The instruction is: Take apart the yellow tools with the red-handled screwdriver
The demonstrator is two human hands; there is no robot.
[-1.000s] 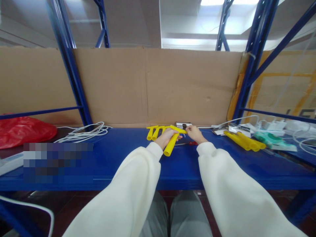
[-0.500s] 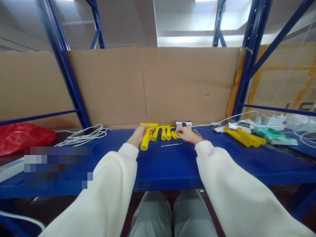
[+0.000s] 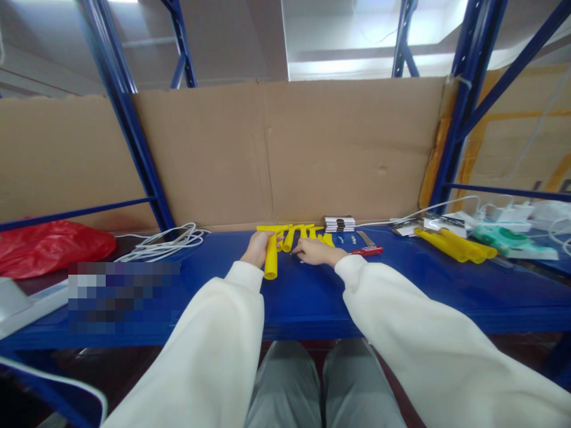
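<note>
My left hand (image 3: 256, 249) is closed around a yellow tube (image 3: 271, 261) whose open end points toward me. At the tube's far end a yellow crosspiece (image 3: 266, 228) runs sideways. My right hand (image 3: 312, 251) is low over the table, with its fingertips together at the surface just right of the tube. Whatever lies between those fingertips is too small to make out. Behind the right hand, more yellow tubes (image 3: 289, 239) lie side by side, partly hidden. A red-handled screwdriver (image 3: 367, 251) rests by the right wrist, its shaft mostly covered by the hand.
Black-and-white packets (image 3: 339, 224) stand against the cardboard panel (image 3: 321, 154), near a grey flat tool (image 3: 366, 238) and small metal pieces (image 3: 354, 240). Loose yellow tubes (image 3: 455, 245) lie right, by a green-white package (image 3: 502, 239). Coiled white cable (image 3: 172, 242) and a red bag (image 3: 57, 246) lie left.
My right hand has moved left and nearer to me, from the small yellow pieces to the table beside the held tube. The screwdriver handle is uncovered. The view has shifted slightly left.
</note>
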